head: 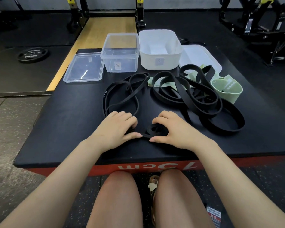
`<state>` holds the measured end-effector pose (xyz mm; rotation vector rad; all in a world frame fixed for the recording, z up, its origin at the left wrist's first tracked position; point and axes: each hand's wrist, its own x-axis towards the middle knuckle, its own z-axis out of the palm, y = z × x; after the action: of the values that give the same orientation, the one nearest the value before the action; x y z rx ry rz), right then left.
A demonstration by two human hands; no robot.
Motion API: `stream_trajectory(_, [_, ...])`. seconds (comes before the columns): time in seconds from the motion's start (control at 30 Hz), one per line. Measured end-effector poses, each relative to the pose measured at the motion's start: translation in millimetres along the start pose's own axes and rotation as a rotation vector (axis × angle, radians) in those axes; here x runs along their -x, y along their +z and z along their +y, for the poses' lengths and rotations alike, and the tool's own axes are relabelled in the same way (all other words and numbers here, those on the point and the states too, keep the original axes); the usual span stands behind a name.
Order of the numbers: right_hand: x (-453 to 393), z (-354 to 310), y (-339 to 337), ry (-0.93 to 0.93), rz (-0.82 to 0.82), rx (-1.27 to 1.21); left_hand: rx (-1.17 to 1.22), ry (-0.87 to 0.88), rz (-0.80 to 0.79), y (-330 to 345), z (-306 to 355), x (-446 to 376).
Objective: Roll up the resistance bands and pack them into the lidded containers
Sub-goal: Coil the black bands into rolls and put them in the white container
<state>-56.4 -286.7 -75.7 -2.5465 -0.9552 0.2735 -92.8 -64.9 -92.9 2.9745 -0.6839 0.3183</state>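
Rolling is barely begun — her right hand (173,129) pinches the small coil (156,130) of the thin black band (120,96), left hand (118,129) gripping its tail — next, keep feeding tautly.

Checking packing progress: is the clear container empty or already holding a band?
Empty. Through the clear container only its paper label shows; its lid lies beside it.

Both forearms reach forward, left hand (118,129) and right hand (171,129) curled, thumbs nearly meeting.

Gym: rubber floor (15,122), weight plate (32,54) lying on it, rack frame (82,12) over wooden platform (104,32), padded jump box (69,122), machine (260,22) behind.
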Motion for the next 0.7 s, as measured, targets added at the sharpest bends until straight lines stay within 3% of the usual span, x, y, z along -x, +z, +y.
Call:
stream_trajectory(0.2, [-4.6,5.2,-6.6,-0.057,-0.083,-0.036,-0.11,-0.017,0.009,-8.3,-7.9,13.2])
stream_trajectory(0.43, [-12.5,5.5,-12.0,-0.097,-0.148,-0.079,0.303,-0.129,-0.148,-7.4,20.9,-7.8])
stream_trajectory(0.7, [-6.4,5.5,-6.2,-0.045,-0.059,-0.184,0.525,-0.198,-0.257,-9.9,22.2,-17.8])
